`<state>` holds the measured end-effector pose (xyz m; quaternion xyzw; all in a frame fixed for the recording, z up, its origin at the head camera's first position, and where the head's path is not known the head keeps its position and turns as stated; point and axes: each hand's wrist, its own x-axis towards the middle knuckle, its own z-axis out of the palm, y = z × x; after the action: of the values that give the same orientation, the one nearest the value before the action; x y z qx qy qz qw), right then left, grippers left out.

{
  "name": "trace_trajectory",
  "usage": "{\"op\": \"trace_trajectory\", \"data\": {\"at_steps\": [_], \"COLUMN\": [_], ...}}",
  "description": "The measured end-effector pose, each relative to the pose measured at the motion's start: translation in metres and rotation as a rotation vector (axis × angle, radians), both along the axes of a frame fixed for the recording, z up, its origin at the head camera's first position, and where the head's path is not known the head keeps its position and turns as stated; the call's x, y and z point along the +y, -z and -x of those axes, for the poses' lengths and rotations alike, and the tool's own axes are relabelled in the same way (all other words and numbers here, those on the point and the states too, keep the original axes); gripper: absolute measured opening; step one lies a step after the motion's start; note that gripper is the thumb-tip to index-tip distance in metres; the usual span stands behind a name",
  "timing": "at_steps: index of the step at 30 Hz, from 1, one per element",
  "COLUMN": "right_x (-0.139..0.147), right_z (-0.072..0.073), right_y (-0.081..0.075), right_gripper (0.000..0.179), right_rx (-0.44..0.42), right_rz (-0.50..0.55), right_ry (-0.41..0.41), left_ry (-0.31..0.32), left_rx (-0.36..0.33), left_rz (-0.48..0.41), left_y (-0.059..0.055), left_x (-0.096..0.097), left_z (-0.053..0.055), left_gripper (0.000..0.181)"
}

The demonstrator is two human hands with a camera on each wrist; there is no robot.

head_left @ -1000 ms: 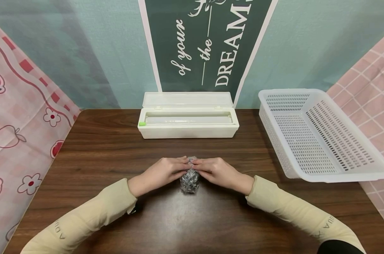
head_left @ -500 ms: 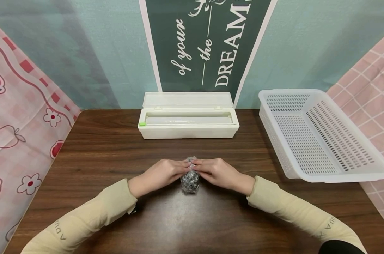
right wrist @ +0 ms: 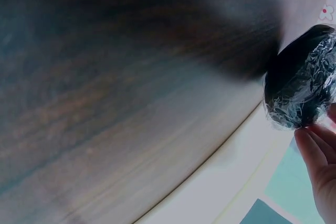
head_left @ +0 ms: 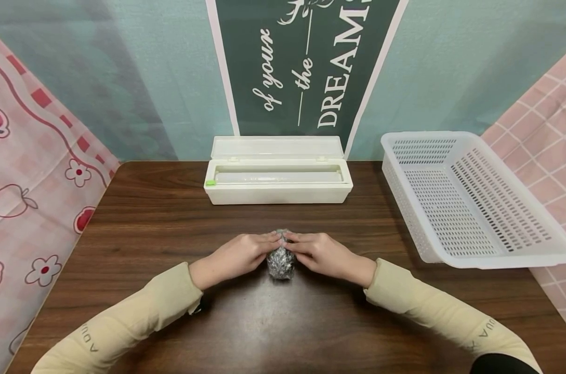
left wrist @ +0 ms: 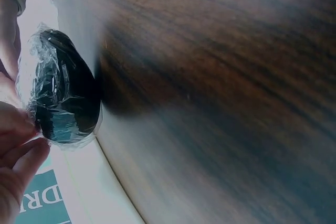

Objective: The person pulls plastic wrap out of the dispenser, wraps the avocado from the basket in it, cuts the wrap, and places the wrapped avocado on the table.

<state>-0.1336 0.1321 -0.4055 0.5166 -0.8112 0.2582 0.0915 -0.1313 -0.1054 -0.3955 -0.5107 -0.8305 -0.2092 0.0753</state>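
Observation:
A dark oval thing wrapped in crinkled cling film [head_left: 280, 264] lies on the wooden table in front of me, its kind hidden by the film. My left hand [head_left: 238, 257] pinches the film at the far end from the left. From the other side my right hand [head_left: 325, 254] pinches the same end, the fingertips of both hands nearly meeting on top. Up close in the left wrist view, the wrapped oval [left wrist: 65, 87] looks smooth and black, with film bunched along its upper side. Fingers and thumb [right wrist: 312, 148] of the right hand are at its end in the right wrist view.
Behind the hands stands a white cling film dispenser [head_left: 278, 193], lid up, with a roll inside and a green slider at its left. A white perforated basket [head_left: 434, 252] is at the right. Patterned cloths hang at the left, right and back of the table [head_left: 161, 223].
The wrapped oval has shifted slightly away from me, and its near end looks more tightly covered. Both hands stay almost in place, with small finger movements on the film.

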Motion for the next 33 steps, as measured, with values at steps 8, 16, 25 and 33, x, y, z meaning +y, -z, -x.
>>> {"op": "trace_trajectory", "data": {"at_steps": [8, 16, 25, 33], "right_x": [0.000, 0.000, -0.003, -0.004], "right_z": [0.000, 0.001, 0.005, 0.010], "right_y": [-0.001, 0.001, 0.006, 0.008], "right_gripper": [0.044, 0.052, 0.062, 0.057], "right_rx": [-0.075, -0.101, -0.127, -0.148], "right_rz": [-0.056, -0.068, -0.046, 0.006], "right_ry": [0.027, 0.052, 0.076, 0.108], "left_ry": [0.001, -0.035, -0.073, -0.063], "left_rx": [-0.037, -0.135, -0.158, -0.149], "left_rz": [0.022, 0.057, 0.029, -0.008], "left_y": [0.001, 0.004, 0.009, 0.008], "left_x": [-0.001, -0.002, 0.000, 0.001], "left_z": [0.001, 0.001, 0.006, 0.014], "left_gripper": [0.042, 0.063, 0.070, 0.066]}}
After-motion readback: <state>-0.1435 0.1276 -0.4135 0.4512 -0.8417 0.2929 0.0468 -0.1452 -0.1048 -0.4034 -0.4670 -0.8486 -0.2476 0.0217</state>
